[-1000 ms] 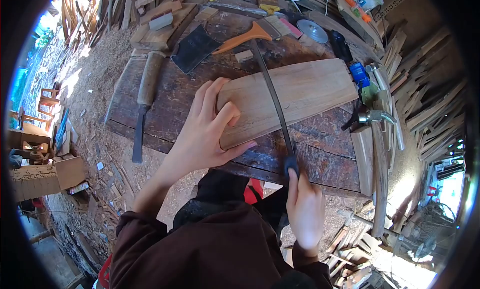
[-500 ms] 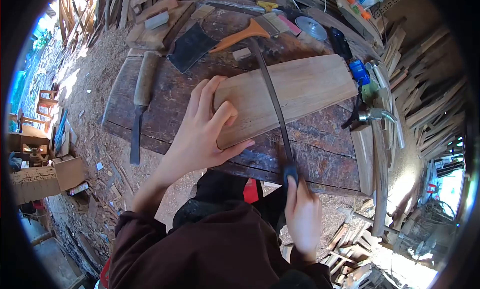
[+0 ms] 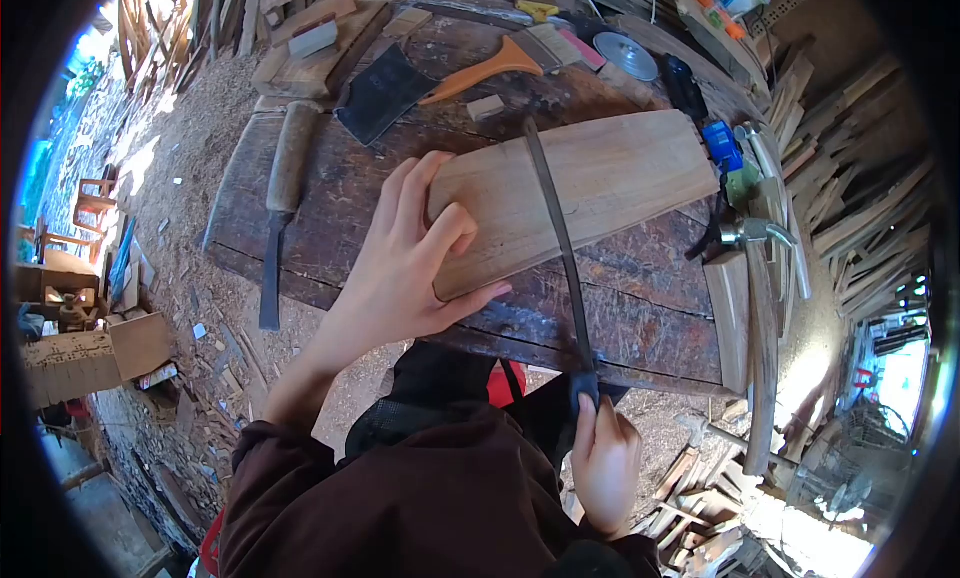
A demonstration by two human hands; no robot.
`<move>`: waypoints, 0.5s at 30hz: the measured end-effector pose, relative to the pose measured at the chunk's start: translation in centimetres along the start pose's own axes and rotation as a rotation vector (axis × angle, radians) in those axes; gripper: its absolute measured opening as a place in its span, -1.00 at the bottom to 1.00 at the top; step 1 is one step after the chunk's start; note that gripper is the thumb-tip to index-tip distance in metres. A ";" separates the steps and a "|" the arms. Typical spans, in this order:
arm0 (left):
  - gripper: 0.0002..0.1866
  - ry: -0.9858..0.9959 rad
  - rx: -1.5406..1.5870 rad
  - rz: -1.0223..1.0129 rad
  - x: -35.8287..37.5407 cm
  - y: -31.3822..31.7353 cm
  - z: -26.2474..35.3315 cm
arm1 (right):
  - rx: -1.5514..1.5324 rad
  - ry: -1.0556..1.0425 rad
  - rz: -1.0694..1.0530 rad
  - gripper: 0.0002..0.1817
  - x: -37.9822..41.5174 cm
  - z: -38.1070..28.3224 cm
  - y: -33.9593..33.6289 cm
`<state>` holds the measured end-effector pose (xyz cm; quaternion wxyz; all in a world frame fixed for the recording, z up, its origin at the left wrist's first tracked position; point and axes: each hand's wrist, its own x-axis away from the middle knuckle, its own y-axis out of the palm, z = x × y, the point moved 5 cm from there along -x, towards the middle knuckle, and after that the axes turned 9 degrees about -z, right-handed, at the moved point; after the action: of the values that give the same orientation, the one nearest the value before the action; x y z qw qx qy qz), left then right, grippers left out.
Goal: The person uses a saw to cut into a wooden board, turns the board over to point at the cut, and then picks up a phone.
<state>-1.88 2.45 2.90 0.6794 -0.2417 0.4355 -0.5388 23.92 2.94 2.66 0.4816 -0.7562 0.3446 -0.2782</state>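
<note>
A pale wooden board (image 3: 630, 163) lies across the dark, worn workbench (image 3: 640, 318). My left hand (image 3: 415, 238) is closed on the board's left end, thumb along the near edge and fingers over the top. My right hand (image 3: 606, 453) is wrapped round the dark handle of a long, narrow file-like tool (image 3: 556, 213). Its blade lies over the board, running from near the far edge down past the near edge of the bench. The handle is beyond the bench's front edge.
A chisel (image 3: 285, 178) lies at the bench's left. Behind the board are a hatchet (image 3: 385, 93), a small wood block (image 3: 485, 107) and a brush (image 3: 545, 48). A hammer (image 3: 755, 231), a blue item (image 3: 722, 145) and wood strips line the right edge.
My right hand has pulled the tool toward my body, so its tip now sits near the board's far edge. My left hand and the board look unmoved.
</note>
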 end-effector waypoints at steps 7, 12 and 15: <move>-0.48 0.007 -0.019 0.021 0.4 0.0 -0.2 | 0.031 -0.052 0.046 -0.75 -5.3 -1.9 -0.6; -0.48 -0.014 -0.004 0.017 0.3 0.1 -0.3 | -0.018 -0.043 0.008 -0.76 -0.5 0.2 0.6; -0.48 -0.018 0.012 0.000 0.1 0.0 -0.3 | -0.034 -0.012 -0.001 -0.77 2.4 1.3 0.8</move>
<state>-2.15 2.45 2.70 0.6849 -0.2425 0.4261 -0.5390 26.14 1.51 1.70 0.4704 -0.7661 0.3463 -0.2681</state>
